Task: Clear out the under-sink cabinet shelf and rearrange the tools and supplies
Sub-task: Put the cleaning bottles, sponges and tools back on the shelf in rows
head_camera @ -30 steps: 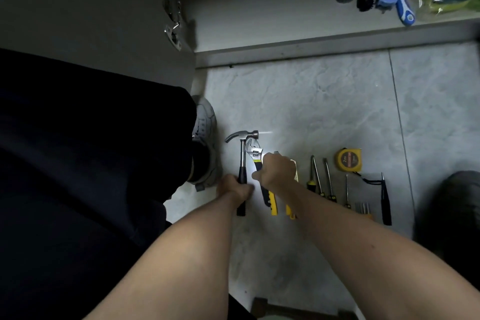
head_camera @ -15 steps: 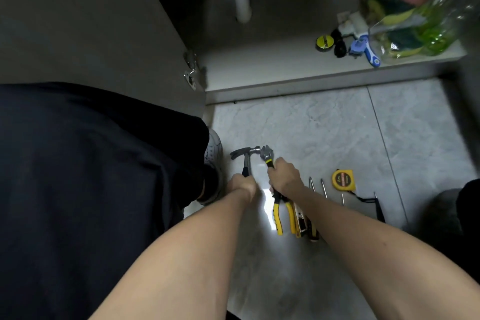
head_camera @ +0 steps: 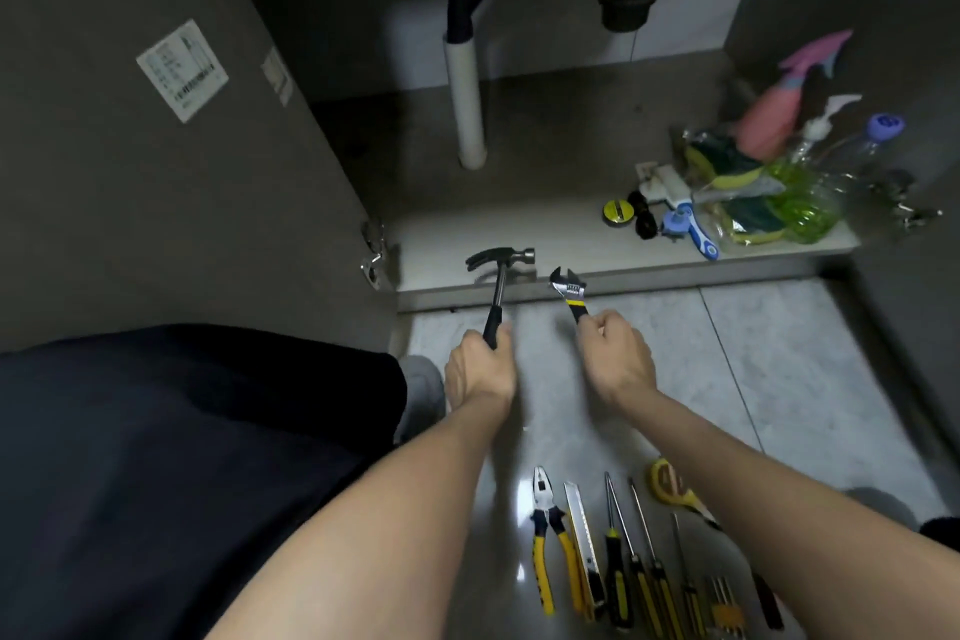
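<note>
The left hand [head_camera: 480, 369] clenched the hammer [head_camera: 497, 282] by its handle, head over the cabinet shelf [head_camera: 519, 234] edge. The right hand [head_camera: 615, 361] gripped the adjustable wrench [head_camera: 570, 295] beside it. Swung carelessly, either could strike the white pipe [head_camera: 467, 109].

Single view, head-worn, wide-angle. It looks forward and down into the open cabinet, facing the white drain pipe [head_camera: 466, 109] that stands upright at the back. Shelf [head_camera: 519, 229] edge crosses mid-frame below the pipe; tiled floor [head_camera: 779, 353] fills the lower part, nearer the camera. Both forearms enter from the bottom edge, close to the lens. Frame edges bend, probably lens distortion. No second view shares the scene.
</note>
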{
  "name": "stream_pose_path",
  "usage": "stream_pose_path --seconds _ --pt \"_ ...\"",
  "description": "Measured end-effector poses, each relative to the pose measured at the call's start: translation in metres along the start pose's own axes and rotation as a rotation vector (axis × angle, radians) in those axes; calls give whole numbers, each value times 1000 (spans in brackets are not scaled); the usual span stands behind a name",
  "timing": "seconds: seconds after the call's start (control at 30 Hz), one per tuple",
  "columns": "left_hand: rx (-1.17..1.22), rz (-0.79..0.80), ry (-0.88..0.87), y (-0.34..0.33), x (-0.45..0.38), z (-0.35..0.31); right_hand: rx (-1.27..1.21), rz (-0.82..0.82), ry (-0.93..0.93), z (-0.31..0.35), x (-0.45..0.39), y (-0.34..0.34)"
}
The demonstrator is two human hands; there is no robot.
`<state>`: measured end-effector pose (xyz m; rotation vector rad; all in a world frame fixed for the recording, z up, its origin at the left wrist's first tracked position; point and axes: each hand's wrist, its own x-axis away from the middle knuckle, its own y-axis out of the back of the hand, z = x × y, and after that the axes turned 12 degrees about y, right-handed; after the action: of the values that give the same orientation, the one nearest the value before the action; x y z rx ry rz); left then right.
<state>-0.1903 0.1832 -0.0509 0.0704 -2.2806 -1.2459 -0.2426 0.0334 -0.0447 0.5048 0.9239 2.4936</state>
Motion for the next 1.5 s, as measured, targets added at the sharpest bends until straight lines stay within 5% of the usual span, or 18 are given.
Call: stream_pose_path --seconds 0.23,0.47,0.7,0.97,1.5 --pt "15 10 -59 23 -134 -110 -56 58 102 57 -130 9" --pt "81 -35 50 8 -222 -118 -36 130 113 62 -195 -38" --pt "-69 -88 -5 16 -231 -94 -127 82 117 60 -204 -79" --pt "-120 -117 -84 32 -229 -81 186 66 278 58 -194 -80" --pt "-252 -223 -123 33 -214 -77 216 138 359 52 -177 -79"
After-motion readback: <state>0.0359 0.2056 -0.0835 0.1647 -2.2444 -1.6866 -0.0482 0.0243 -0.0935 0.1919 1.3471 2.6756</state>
